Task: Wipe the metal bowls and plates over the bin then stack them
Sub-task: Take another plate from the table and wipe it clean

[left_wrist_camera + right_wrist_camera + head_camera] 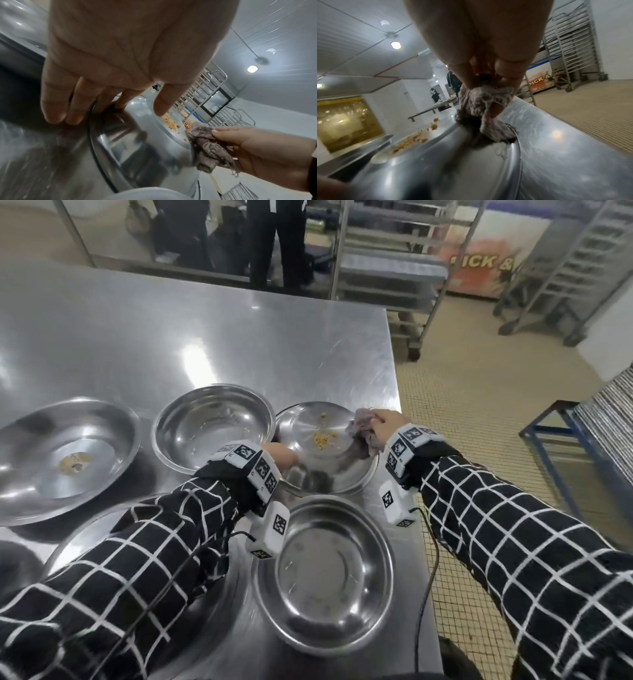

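Bowls (212, 429) crowd the table (171, 337) around my crumbed plate (322, 446). My left hand (120, 54) reaches its rim, fingers loose; my right hand (387, 422) clenches a rag (363, 429).

Head view: looks forward and down from above onto the steel table (212, 337), both sleeves in the foreground.
Left wrist view: sits close under the left palm, facing along the fingers.
Right wrist view: very near, low over the table edge.
Shared: all three views show the crumb-strewn plate (318, 436) (171, 129) (412, 140).
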